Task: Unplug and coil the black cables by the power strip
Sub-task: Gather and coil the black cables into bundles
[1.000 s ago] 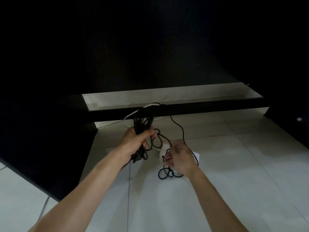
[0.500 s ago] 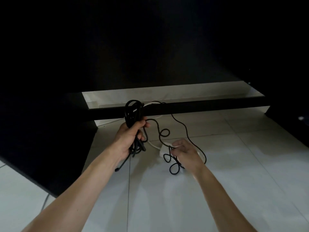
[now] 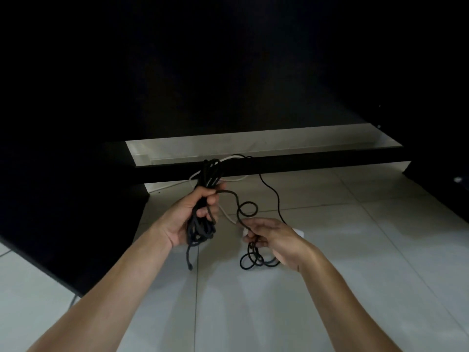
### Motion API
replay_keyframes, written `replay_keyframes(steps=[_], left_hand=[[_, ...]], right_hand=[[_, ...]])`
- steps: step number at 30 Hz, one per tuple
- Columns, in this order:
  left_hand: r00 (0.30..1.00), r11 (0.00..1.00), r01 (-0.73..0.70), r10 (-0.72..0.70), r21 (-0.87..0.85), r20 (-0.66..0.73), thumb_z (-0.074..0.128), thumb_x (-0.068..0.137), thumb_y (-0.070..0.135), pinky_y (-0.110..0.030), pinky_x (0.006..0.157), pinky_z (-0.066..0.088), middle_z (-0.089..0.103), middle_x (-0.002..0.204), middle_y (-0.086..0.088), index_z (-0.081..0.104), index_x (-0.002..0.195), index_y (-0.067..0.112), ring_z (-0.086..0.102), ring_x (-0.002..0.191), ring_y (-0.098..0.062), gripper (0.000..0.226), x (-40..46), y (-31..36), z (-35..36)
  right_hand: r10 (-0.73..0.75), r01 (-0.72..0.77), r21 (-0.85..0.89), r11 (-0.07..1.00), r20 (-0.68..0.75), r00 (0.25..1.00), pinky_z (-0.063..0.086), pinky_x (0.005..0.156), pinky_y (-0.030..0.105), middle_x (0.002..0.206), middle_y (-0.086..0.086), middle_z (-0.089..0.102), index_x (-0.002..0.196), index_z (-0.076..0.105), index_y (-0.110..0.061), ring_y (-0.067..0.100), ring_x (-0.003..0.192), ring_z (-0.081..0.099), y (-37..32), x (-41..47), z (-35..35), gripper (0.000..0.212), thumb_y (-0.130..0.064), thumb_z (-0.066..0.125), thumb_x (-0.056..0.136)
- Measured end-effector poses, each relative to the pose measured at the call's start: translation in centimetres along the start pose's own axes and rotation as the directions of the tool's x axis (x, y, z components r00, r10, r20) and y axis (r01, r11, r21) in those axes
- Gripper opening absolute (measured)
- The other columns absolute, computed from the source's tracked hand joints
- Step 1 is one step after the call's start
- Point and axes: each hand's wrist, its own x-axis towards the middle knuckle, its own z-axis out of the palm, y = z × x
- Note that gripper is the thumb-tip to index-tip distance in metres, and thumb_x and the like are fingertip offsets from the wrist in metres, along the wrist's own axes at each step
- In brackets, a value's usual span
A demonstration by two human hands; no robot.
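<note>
Left hand (image 3: 195, 214) is clenching the coiled bundle (image 3: 203, 199), right hand (image 3: 271, 237) is pinching the loose black cable (image 3: 247, 210); best feeding kinked slack leftward in even loops.

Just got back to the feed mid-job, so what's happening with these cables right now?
A person crouched over a tiled floor is gathering black cable. The left hand grips a bundle of coiled cable, one loose end dangling below it. The right hand pinches a looser stretch of cable that loops on the floor beside a white power strip, mostly hidden behind that hand. A strand still trails off toward the dark furniture, so coiling isn't finished.
</note>
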Motion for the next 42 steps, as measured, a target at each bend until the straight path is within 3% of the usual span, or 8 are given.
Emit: replay_keyframes(steps=[8,17,20,24,28,32,38,42], left_hand=[[0.951,0.85,0.255,-0.136,0.461,-0.276,0.047,0.098,0.018,-0.014,0.037,0.039,0.05,0.048,0.008,0.067,0.088,0.015,0.039,0.033,-0.003,0.022,-0.2,0.5,0.7],[0.794,0.945,-0.289,0.327,0.155,-0.512,0.054,0.097,0.017,-0.014,0.039,0.04,0.064,0.061,0.003,0.069,0.092,0.015,0.046,0.037,-0.003,0.016,1.1,2.8,0.1],[0.813,0.916,-0.326,0.397,0.232,-0.425,0.054,0.097,0.018,-0.018,0.046,0.045,0.07,0.07,0.006,0.07,0.1,0.018,0.047,0.04,-0.002,0.016,0.8,2.9,-0.2],[0.89,0.884,-0.272,0.381,0.379,-0.251,0.05,0.099,0.017,-0.017,0.049,0.047,0.072,0.073,0.008,0.067,0.111,0.015,0.044,0.043,-0.002,0.021,0.2,1.7,1.2],[0.951,0.863,-0.209,0.289,0.459,-0.111,0.047,0.099,0.017,-0.018,0.05,0.045,0.069,0.078,0.009,0.066,0.116,0.017,0.041,0.043,-0.003,0.025,-0.1,0.8,2.0],[0.988,0.869,-0.146,0.154,0.473,0.022,0.047,0.099,0.021,-0.019,0.054,0.045,0.064,0.079,0.007,0.066,0.123,0.017,0.038,0.044,-0.003,0.03,-0.1,0.2,2.3],[0.994,0.85,0.019,-0.072,0.527,0.08,0.047,0.099,0.022,-0.02,0.056,0.041,0.048,0.047,0.004,0.064,0.093,-0.002,0.028,0.05,-0.008,0.031,-0.9,-0.4,2.6],[1.0,0.551,-0.008,-0.002,0.834,0.012,0.065,0.09,0.028,-0.018,0.055,0.04,0.056,0.055,0.013,0.066,0.092,0.017,0.045,0.047,-0.001,0.011,-0.7,-0.5,1.7]], right_hand=[[-0.15,0.173,0.577,0.798,-0.089,0.985,0.056,0.084,0.028,0.098,0.008,0.073,0.105,0.067,-0.005,0.025,0.104,0.068,-1.3,-0.1,-0.9,0.027,0.009,0.045,0.097],[-0.396,0.325,-0.296,0.898,-0.223,0.891,0.042,0.079,0.023,0.089,0.0,0.058,0.083,0.054,-0.028,0.013,0.086,0.058,0.6,-0.2,-1.8,0.033,0.004,0.055,0.092],[-0.256,0.16,-0.674,0.722,-0.045,0.966,0.041,0.08,0.013,0.11,-0.009,0.057,0.095,0.064,-0.044,0.011,0.103,0.056,1.5,-0.6,-1.5,0.039,-0.007,0.055,0.09],[0.036,0.025,-0.573,0.819,0.096,0.995,0.048,0.076,0.02,0.129,-0.015,0.056,0.123,0.063,-0.042,0.013,0.108,0.063,1.5,-0.4,-0.5,0.05,-0.014,0.048,0.085],[-0.219,0.101,-0.442,0.892,-0.225,0.95,0.047,0.062,0.012,0.12,-0.006,0.063,0.125,0.063,-0.034,-0.001,0.076,0.061,-1.3,-0.1,0.0,0.038,-0.013,0.053,0.094],[-0.36,0.263,-0.454,0.851,-0.139,0.923,0.043,0.091,0.014,0.144,-0.013,0.038,0.15,0.029,-0.043,0.004,0.129,0.043,-3.3,-0.2,0.2,0.068,-0.024,0.062,0.094],[-0.333,0.262,-0.42,0.869,-0.102,0.937,0.05,0.086,0.025,0.101,0.001,0.069,0.101,0.063,-0.016,0.006,0.097,0.066,-3.9,0.8,0.3,0.017,-0.027,0.05,0.1],[-0.375,0.305,-0.308,0.901,-0.201,0.905,0.041,0.063,0.03,0.071,0.006,0.054,0.084,0.052,-0.009,0.015,0.065,0.053,-5.1,0.2,-1.1,0.012,-0.007,0.061,0.091]])
